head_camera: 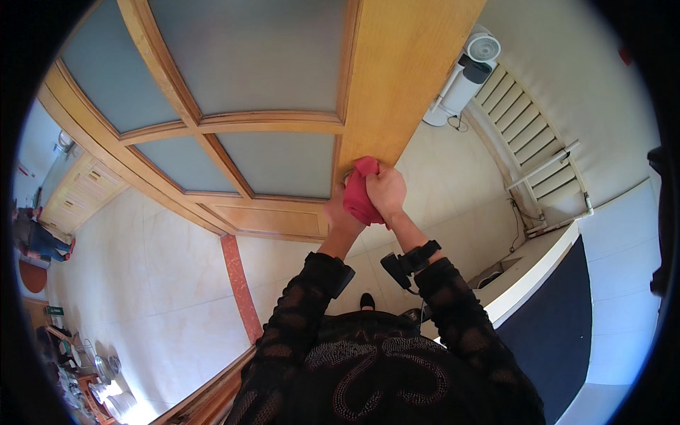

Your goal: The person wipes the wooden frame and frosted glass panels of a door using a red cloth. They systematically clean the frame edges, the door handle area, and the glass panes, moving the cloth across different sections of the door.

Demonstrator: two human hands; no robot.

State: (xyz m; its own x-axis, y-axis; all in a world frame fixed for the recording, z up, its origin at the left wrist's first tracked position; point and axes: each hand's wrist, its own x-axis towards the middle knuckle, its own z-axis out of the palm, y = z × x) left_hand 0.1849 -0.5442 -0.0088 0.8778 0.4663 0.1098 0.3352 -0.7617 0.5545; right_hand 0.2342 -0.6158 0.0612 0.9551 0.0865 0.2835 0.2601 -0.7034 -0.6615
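A bunched red cloth [362, 196] is pressed at the edge of a wooden door [406, 69] with frosted glass panes, beside a metal door handle or knob [348, 174] that it mostly hides. My right hand [387, 190] grips the cloth from the right, its fingers curled into the fabric. On the other side, my left hand [342, 212] is against the cloth and close to the handle. Its fingers are blurred and partly covered, so their grip is unclear.
A white fan-like appliance [467, 79] stands behind the door's free edge, near a wall radiator [531, 127]. At right is a low ledge with a dark top [552, 319]. Another person [45, 236] is at far left by cabinets [79, 194]. A red threshold strip [241, 287] crosses the tiled floor.
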